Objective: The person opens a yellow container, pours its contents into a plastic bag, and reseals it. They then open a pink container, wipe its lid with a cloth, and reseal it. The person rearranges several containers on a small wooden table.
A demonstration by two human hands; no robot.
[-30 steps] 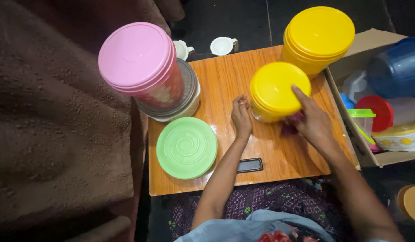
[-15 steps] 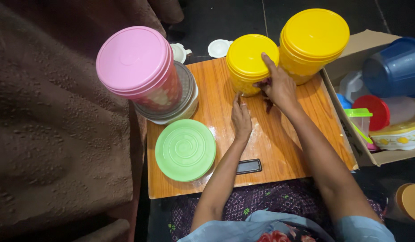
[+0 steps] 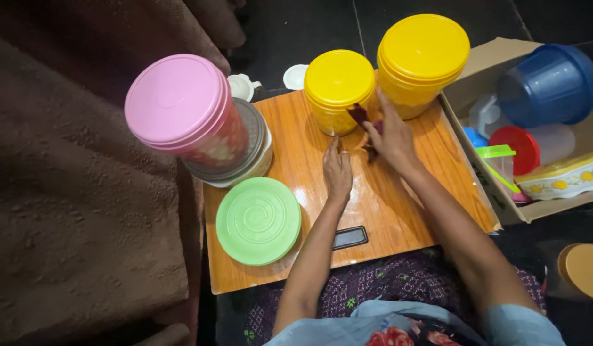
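Two hands rest on the wooden board (image 3: 399,211) near the centre of the frame. Right hand (image 3: 389,138): fingers curled around a dark reddish cloth (image 3: 360,116), pressed between the small yellow-lidded jar (image 3: 339,86) and the large yellow-lidded jar (image 3: 421,54); the cloth touches the small jar's lower side, consistent with wiping at its base. Whether the fingers also touch the large jar, cannot tell. Left hand (image 3: 338,172): lies flat, palm down, fingers together and pointing toward the small jar, holding nothing; it appears to brace on the board, just short of the jar. Both yellow jars stand upright at the upper edge of the board, lids on, close beside each other. Upper left of the frame: a pink-lidded jar (image 3: 178,106) stacked on a wider round container with a grey lid (image 3: 255,150). Lower left of the board: a green-lidded container (image 3: 258,220), upright, well apart from the hands. A dark flat phone-like object (image 3: 349,238) lies near the board's lower edge beside the left forearm. Right of frame: a cardboard box (image 3: 476,80) holding a blue tub (image 3: 549,83), a red lid (image 3: 515,148) and other plasticware.
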